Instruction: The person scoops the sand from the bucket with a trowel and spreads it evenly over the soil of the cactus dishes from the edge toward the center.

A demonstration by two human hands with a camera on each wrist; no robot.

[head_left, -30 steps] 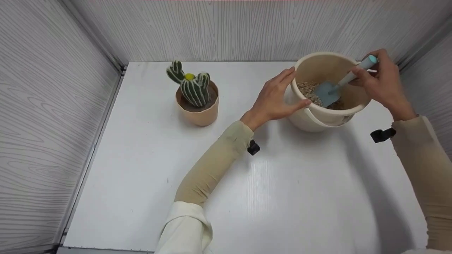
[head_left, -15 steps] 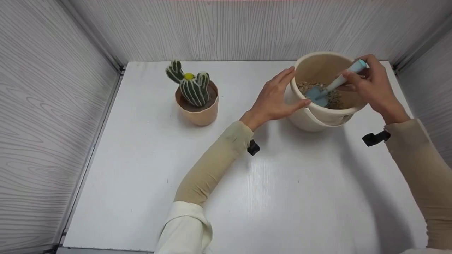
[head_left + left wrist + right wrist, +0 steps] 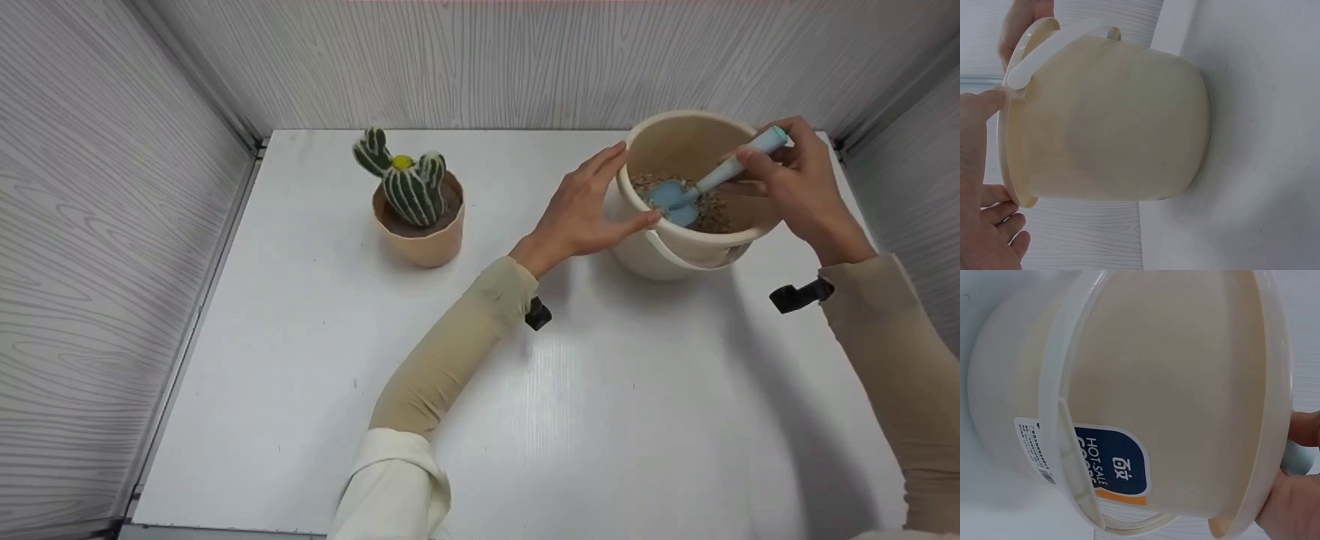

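Trowel: a small plastic trowel point(image 3: 701, 187), pale blue blade and a rounded blue-and-white handle, sits tilted inside the bucket, blade down in the gravel near the left wall.
Right hand: the right hand point(image 3: 799, 184) grasps the handle's top end, fingers curled round it, above the bucket's far right rim.
Bucket: a cream plastic bucket point(image 3: 652, 251), round and smooth with a thick rolled rim, stands at the back right of the bench; its bail handle lies folded down over the front.
Contents: coarse tan gravel point(image 3: 712, 214) lies in the bottom, partly hidden by the blade and the near wall.
Label: a dark blue sticker point(image 3: 1114, 464) reading "HOT-SALE" shows on the outside, part cut off by the bail.
Left hand: the left hand point(image 3: 585, 210) lies released, fingers straight against the bucket's left side, thumb on the rim.
Cactus pot: a peach pot point(image 3: 427, 240) with a green ribbed cactus point(image 3: 409, 187) stands well apart to the left.
Bench: white, smooth, faintly glossy point(image 3: 450, 420).
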